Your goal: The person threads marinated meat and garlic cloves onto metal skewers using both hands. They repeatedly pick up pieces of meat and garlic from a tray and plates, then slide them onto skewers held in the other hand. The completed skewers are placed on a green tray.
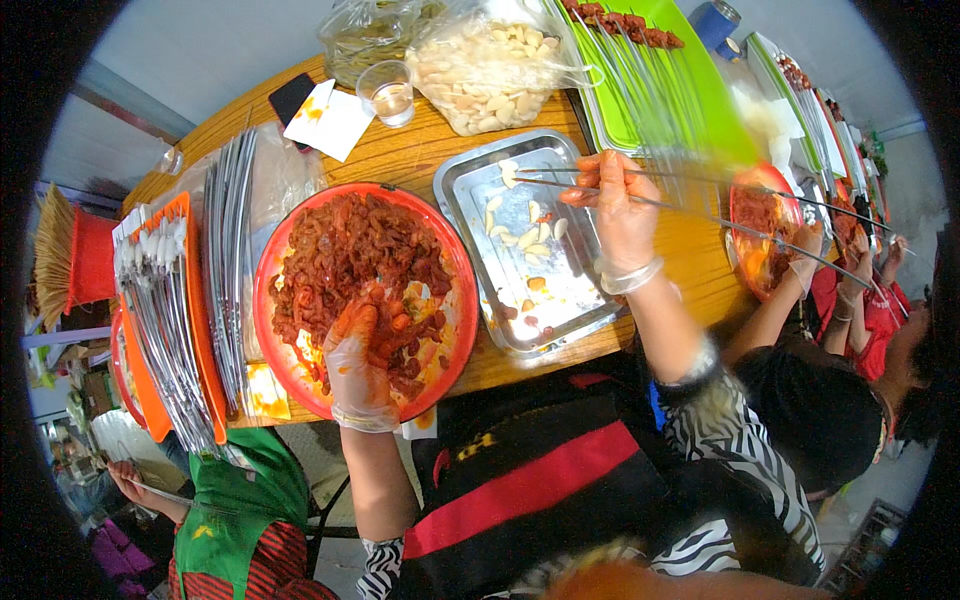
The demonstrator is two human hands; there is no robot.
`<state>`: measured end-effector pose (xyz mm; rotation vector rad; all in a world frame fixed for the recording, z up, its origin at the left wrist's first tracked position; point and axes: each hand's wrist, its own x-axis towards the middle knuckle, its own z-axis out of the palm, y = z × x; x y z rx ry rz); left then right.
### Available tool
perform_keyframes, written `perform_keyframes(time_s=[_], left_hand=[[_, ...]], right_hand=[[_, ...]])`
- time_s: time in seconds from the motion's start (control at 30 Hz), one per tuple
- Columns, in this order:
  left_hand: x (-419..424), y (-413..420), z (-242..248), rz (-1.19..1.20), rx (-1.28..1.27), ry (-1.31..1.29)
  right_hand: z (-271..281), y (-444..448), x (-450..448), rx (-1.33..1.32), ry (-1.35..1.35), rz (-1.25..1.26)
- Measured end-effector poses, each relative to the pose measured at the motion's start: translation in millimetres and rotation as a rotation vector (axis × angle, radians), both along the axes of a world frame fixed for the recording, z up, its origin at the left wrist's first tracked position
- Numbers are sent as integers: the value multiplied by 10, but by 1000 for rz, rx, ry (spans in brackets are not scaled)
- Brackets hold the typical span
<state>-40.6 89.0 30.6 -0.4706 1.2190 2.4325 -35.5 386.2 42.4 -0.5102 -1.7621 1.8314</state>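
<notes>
Two long metal skewers (645,198) are held in my right hand (619,206), which wears a clear plastic glove. Their points reach left over a metal tray (469,169). At the points is a pale garlic clove (508,172); whether it is pierced I cannot tell. Several more garlic cloves (534,236) and a few meat scraps lie in the tray. My left hand (361,360), gloved and stained red, dips into red marinated meat (352,247) in a red-rimmed basin (264,300). Its fingertips are partly lost among the pieces.
Bare metal skewers (226,255) lie left of the basin, beside an orange tray (196,300) of more skewers. Behind stand a plastic bag of garlic (487,90), a clear cup (386,94) and a green tray (622,127) with loaded skewers. Co-workers sit on both sides.
</notes>
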Motion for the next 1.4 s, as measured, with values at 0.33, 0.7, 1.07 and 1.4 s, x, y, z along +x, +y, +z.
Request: perform_keyframes(time_s=[0.33, 0.7, 1.07, 1.4], left_hand=[[-12, -15, -59, 11, -77, 70], [36, 97, 139, -164, -15, 20], [144, 130, 342, -207, 104, -16], [179, 123, 208, -182, 114, -20]], right_hand=[[-35, -24, -114, -70, -71, 0], [420, -548, 289, -110, 56, 258], [432, -791, 530, 228, 278, 695], [416, -755, 612, 118, 184, 657]])
